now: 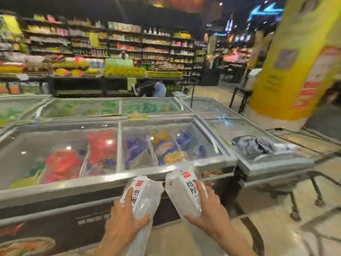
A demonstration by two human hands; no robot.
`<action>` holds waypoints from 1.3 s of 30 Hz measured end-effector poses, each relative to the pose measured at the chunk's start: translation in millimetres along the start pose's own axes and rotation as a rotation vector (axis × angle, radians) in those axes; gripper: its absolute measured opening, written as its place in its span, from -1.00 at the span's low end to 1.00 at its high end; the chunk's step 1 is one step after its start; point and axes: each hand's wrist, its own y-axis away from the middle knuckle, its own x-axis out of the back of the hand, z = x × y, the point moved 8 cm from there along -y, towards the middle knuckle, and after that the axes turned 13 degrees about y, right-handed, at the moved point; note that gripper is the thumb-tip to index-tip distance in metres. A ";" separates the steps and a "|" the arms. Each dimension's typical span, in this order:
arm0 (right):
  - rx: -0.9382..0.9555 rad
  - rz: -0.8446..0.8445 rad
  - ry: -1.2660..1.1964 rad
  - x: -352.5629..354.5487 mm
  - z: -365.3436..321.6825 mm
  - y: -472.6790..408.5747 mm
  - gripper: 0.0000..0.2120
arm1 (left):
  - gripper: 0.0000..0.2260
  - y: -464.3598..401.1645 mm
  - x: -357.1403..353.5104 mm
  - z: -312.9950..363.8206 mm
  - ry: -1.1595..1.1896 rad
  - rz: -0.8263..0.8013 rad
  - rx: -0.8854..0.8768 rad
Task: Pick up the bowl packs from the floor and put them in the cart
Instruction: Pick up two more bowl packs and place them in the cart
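Two packs: one in each hand, both lifted clear of the floor and held in front of the freezer's near edge.
Freezer: long glass-lidded chest freezer (118, 174) with a grey metal rim, filling the left and middle of the view; coloured frozen bags show under the glass.
Left hand (123, 217): fingers wrapped round the lower part of a clear plastic-wrapped pack of pale bowls with a red-and-white label (142, 196), long axis running up and slightly right.
Right hand (208, 213): clasped round the second clear-wrapped bowl pack (184, 193), long axis leaning up and left; the two pack tops stand just apart.
Cart: grey wire shopping cart on castors (306, 183), one seen, to the right of both hands, partly blurred.
Key relation: cart lies rightward, so the right hand is nearer; its pack likely goes in first.
Count: two packs, two hands, one cart; none visible on the floor.
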 end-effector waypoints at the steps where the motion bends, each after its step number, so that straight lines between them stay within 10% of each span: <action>1: -0.048 -0.001 -0.012 5.6 40.0 1.9 0.14 | 0.13 -10.2 -26.8 32.2 0.001 -0.032 -0.044; 22: -1.039 0.102 -0.088 85.4 692.3 141.5 0.21 | 0.06 -37.9 -579.0 616.9 -0.039 -0.602 -0.732; 39: -1.458 0.187 0.000 141.7 1125.3 157.8 0.15 | 0.09 -46.2 -956.0 981.9 -0.142 -0.767 -0.995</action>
